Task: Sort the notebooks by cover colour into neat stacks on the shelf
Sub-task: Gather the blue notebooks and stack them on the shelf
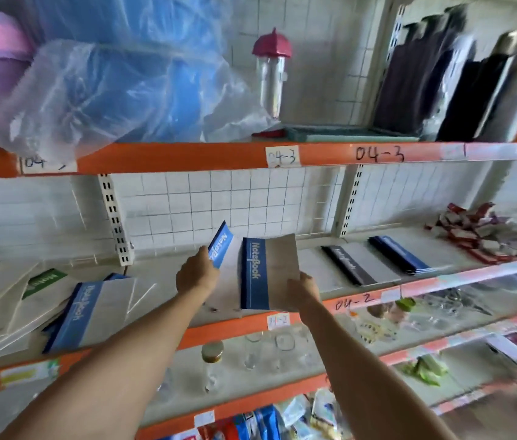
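**Head view: two notebooks in hand, sorting partly done**

Head view shows you mid-sort at the middle shelf [362,289]. Your left hand [195,274] pinches a light-blue-spined notebook [222,247], tilted up just left of frame centre. Your right hand [303,289] grips the lower right corner of a dark-blue-spined notebook [268,274] at centre, held just above the shelf's front edge.

Done so far, by the look of it: a black-spined notebook [355,265] lies flat right of centre, and just beside it, further right, sits a tidy stack of dark blue notebooks [400,254].

Left to do: the loose heap of notebooks [60,306] at lower left, overlapping at odd angles, with a green-spined one [45,281] and a blue-spined one [90,308] showing. I'd judge you under halfway.

The notebooks are thin, with pale grey-brown covers and a coloured spine band reading "NoteBook". The frame is blurred, so finer detail is unclear.
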Tool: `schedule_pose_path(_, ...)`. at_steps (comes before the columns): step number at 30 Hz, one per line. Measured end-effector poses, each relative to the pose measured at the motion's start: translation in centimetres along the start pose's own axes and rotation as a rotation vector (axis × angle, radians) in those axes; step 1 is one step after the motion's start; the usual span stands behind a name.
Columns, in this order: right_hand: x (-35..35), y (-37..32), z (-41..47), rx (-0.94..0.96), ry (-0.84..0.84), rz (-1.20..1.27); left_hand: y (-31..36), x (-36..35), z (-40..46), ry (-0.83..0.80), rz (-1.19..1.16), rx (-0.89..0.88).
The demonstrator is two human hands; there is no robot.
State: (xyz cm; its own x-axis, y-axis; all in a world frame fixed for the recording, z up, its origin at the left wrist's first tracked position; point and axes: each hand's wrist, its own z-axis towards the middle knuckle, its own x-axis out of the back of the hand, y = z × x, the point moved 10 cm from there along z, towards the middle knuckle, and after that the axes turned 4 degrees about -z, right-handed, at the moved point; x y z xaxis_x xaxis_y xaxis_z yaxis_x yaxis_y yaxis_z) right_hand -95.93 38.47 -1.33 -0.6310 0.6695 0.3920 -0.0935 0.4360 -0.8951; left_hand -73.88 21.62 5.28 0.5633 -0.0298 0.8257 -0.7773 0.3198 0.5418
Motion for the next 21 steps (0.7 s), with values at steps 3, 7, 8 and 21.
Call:
schedule_pose_path(3,5.5,1.6,1.7,0.013,0.007,-0.024,5.2,-3.4,-1.3,-0.015,-0.004,-0.024)
schedule_pose_path(7,12.4,4.0,4.1,0.028,0.02,-0.067,11.6,-7.7,-2.8,-0.027,-0.049,-0.043)
schedule_pose_path(8,14.0,4.7,4.9,0.031,0.023,-0.089,13.0,-8.6,-3.2,-0.03,-0.05,-0.05)
schedule_pose_path(21,26.7,11.3,12.2,-0.047,0.206,-0.065,27.2,-19.7,-3.0,-0.127,-0.048,-0.104)
